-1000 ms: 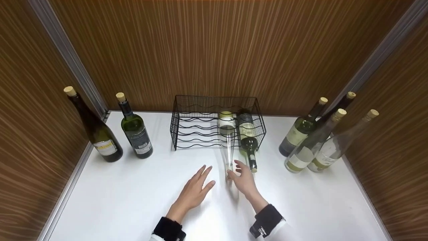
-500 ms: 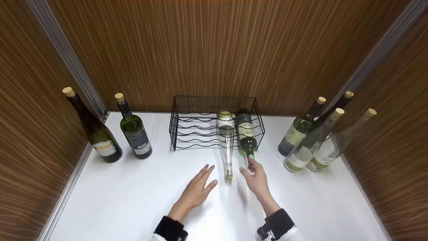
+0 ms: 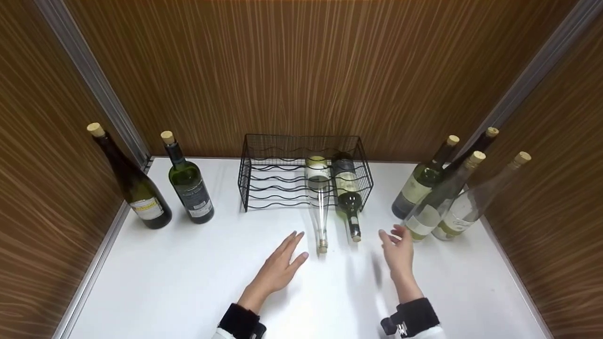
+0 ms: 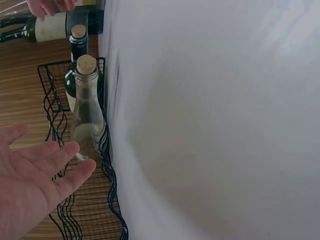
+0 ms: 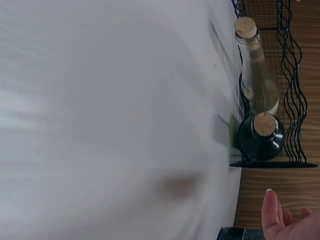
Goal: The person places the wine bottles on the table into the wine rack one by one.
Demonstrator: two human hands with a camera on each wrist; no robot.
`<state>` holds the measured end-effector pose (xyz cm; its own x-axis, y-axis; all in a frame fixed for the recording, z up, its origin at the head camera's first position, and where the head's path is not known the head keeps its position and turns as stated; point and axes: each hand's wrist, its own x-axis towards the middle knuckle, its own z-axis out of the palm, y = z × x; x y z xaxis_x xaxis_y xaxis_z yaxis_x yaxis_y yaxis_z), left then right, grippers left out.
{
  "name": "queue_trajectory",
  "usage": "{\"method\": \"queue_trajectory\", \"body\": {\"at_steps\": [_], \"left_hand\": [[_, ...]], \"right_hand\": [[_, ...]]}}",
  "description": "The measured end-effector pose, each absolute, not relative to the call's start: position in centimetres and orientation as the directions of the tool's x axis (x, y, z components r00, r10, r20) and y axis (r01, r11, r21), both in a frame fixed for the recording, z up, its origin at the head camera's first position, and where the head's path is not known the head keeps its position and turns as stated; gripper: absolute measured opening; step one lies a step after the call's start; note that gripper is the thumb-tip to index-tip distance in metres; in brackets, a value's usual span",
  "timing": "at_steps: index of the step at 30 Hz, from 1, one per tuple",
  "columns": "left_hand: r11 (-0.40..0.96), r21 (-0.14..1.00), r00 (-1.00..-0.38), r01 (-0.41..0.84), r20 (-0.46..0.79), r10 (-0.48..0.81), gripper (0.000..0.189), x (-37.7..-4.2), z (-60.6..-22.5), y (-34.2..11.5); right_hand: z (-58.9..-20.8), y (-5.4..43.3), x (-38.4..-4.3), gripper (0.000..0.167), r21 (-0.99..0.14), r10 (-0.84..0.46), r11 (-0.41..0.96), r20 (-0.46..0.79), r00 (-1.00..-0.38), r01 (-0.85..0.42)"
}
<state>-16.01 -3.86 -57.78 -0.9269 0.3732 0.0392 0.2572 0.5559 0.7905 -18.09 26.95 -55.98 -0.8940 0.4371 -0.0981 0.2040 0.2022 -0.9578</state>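
My left hand (image 3: 275, 268) hovers over the white table with its fingers stretched out, holding nothing. Before it stands a black wire wine rack (image 3: 273, 205). Two corked bottles lie in the rack's right half, necks toward me: a clear wine bottle (image 3: 319, 202) and, to its right, a dark green wine bottle (image 3: 349, 201). My right hand (image 3: 399, 249) is right of the rack, fingers loosely bent and nothing in them. Its fingertips come close to the base of a standing clear wine bottle (image 3: 422, 220); whether they touch it I cannot tell.
Behind and beside that bottle stand a green bottle (image 3: 415, 190), a dark bottle (image 3: 476, 148) and another clear bottle (image 3: 458, 219), closely grouped. A tall brown bottle (image 3: 141, 188) and a green bottle (image 3: 192, 190) stand at the left. Wood-patterned panels (image 3: 301, 70) enclose the table.
My right hand has left the clear bottle's neck, passed over the green bottle's neck and moved right toward the standing bottles. The left hand has hardly moved.
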Motion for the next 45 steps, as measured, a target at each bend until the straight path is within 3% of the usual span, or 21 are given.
{"method": "queue_trajectory", "body": {"at_steps": [7, 17, 22, 31, 45], "left_hand": [[0.542, 0.796, -0.921, 0.27, 0.048, 0.388, 0.069, -16.2, -57.4, -3.6], [0.53, 0.801, -0.905, 0.277, 0.033, 0.423, 0.066, -16.8, -56.5, -2.3], [0.513, 0.807, -0.892, 0.292, 0.037, 0.45, 0.066, -17.2, -56.0, -1.4], [0.511, 0.793, -0.864, 0.333, 0.039, 0.502, 0.073, -17.3, -55.7, -0.5], [0.483, 0.821, -0.857, 0.305, 0.015, 0.516, 0.071, -17.2, -56.0, -0.1]], "right_hand": [[-55.1, 28.9, -18.6, 0.061, -0.974, 0.564, 0.089, -0.124, -0.817, 0.21], [-54.4, 31.5, -19.7, 0.089, -0.974, 0.72, 0.033, -0.132, -0.681, 0.224], [-54.4, 32.5, -20.3, 0.096, -0.972, 0.726, 0.038, -0.132, -0.675, 0.232], [-54.5, 33.5, -21.6, 0.095, -0.969, 0.738, 0.125, -0.053, -0.673, 0.213], [-54.7, 35.1, -22.7, 0.102, -0.957, 0.705, 0.145, -0.077, -0.705, 0.25]]}}
